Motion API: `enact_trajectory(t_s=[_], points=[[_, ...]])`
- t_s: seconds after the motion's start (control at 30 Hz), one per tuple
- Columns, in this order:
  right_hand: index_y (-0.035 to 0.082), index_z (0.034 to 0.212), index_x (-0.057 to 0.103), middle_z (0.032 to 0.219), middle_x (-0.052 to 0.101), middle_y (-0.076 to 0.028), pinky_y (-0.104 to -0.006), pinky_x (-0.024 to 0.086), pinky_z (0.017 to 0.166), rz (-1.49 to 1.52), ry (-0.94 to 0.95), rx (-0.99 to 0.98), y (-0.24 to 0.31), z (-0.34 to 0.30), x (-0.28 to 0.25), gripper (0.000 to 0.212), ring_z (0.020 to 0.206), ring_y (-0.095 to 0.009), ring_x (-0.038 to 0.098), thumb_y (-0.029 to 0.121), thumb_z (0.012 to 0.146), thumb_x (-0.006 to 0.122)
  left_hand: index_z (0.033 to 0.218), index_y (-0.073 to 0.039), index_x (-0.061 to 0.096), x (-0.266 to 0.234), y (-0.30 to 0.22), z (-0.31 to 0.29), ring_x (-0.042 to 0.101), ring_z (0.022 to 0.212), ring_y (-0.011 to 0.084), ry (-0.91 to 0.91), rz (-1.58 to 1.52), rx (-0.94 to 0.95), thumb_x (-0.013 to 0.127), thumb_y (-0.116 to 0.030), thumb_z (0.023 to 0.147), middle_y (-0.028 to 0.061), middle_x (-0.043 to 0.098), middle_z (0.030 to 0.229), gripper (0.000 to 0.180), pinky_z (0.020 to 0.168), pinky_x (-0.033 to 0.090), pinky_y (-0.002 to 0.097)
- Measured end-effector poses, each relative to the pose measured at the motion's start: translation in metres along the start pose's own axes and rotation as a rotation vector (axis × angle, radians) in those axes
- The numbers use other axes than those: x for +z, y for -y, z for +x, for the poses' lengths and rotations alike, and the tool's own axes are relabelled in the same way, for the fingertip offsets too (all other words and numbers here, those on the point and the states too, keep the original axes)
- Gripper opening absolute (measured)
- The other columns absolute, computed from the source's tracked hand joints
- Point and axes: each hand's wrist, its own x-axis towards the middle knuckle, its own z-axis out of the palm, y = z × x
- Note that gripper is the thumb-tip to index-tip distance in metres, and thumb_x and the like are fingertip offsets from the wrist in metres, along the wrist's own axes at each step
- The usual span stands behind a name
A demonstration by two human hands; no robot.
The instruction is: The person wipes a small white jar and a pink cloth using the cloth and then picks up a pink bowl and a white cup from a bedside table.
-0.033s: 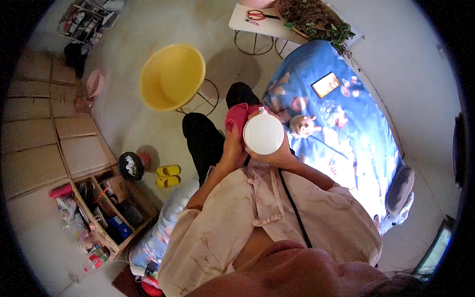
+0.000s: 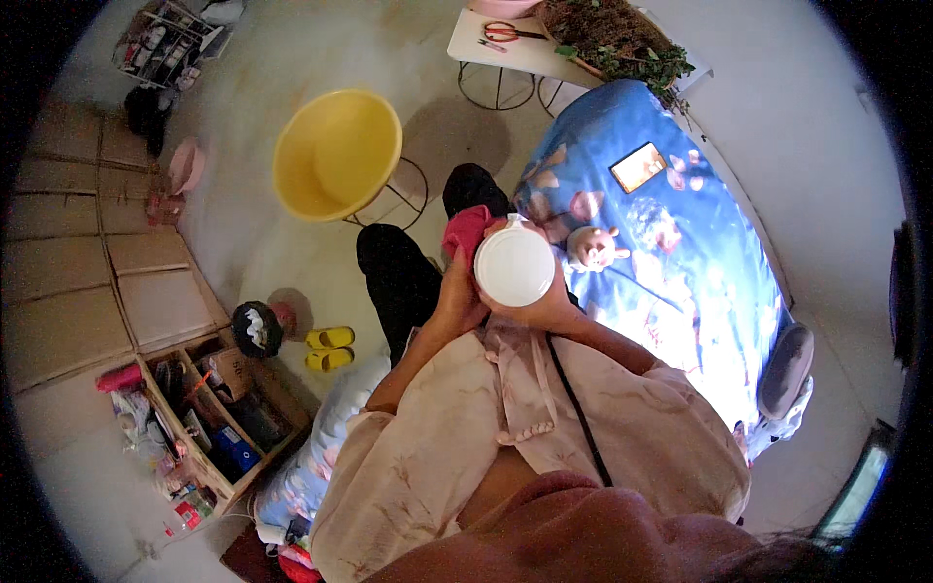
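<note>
Over my lap I hold a white container with a round, flat top; a small white part sticks out at its far edge. My left hand presses a red cloth to the container's left side. Around its near right side curls my right hand, partly hidden beneath the round top. The container's lower body is out of sight under its top. Close to my right hand, a pinkish toy with small ears sits on the blue flowered bed cover.
A phone with a lit screen lies on the bed. Ahead stand a yellow basin on a wire stand and a white table with scissors and dried plants. Left are yellow slippers, a wooden organizer and cardboard boxes.
The white container has shifted very slightly left, and a little less of the red cloth shows beside it. Both hands keep their hold.
</note>
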Motion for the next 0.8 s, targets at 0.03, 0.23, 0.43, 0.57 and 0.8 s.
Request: enact_trajectory(t_s=[0.03, 0.23, 0.43, 0.57, 0.8], points=[[0.002, 0.135, 0.036, 0.125, 0.054, -0.013, -0.035, 0.039, 0.101, -0.068, 0.039, -0.071, 0.0, 0.001, 0.0, 0.095, 0.118, -0.02, 0.052, 0.015, 0.056, 0.088, 0.135, -0.007, 0.044, 0.009, -0.013, -0.007, 0.051, 0.119, 0.0226, -0.027, -0.385, -0.145, 0.033, -0.054, 0.098, 0.0098, 0.052, 0.132, 0.061, 0.102, 0.04, 0.0373], [0.005, 0.136, 0.037, 0.126, 0.054, -0.012, -0.0347, 0.04, 0.1, 0.104, 0.04, -0.001, 0.016, 0.0, 0.008, 0.09, 0.118, -0.02, 0.052, 0.015, 0.061, 0.086, 0.136, -0.011, 0.042, 0.002, 0.001, -0.016, 0.052, 0.119, 0.0228, -0.075, -0.322, -0.207, 0.036, -0.059, 0.095, 0.0082, 0.051, 0.133, 0.063, 0.095, 0.046, 0.0399], [0.005, 0.133, 0.041, 0.124, 0.054, -0.014, -0.0351, 0.042, 0.099, -0.006, 0.09, 0.083, 0.037, 0.001, 0.007, 0.082, 0.117, -0.026, 0.054, 0.022, 0.065, 0.085, 0.135, -0.011, 0.043, -0.011, 0.021, -0.015, 0.053, 0.118, 0.0245, -0.088, -0.529, -0.214, 0.033, -0.059, 0.096, 0.0088, 0.053, 0.131, 0.063, 0.095, 0.047, 0.0402], [0.004, 0.13, 0.045, 0.123, 0.054, -0.016, -0.036, 0.042, 0.1, -0.097, 0.046, 0.078, 0.046, -0.005, -0.002, 0.079, 0.118, -0.028, 0.054, 0.023, 0.064, 0.085, 0.132, -0.009, 0.046, -0.004, 0.018, -0.017, 0.057, 0.112, 0.0229, -0.069, -0.506, -0.21, 0.038, -0.048, 0.099, 0.0093, 0.056, 0.126, 0.052, 0.091, 0.049, 0.0386], [0.001, 0.126, 0.046, 0.122, 0.054, -0.019, -0.0398, 0.044, 0.097, -0.263, 0.014, -0.064, 0.053, -0.019, -0.015, 0.075, 0.113, -0.036, 0.053, 0.017, 0.063, 0.082, 0.125, -0.009, 0.052, -0.008, 0.057, 0.011, 0.061, 0.102, 0.0189, 0.022, -0.423, -0.032, 0.051, -0.026, 0.096, 0.0068, 0.061, 0.114, 0.033, 0.083, 0.052, 0.034]])
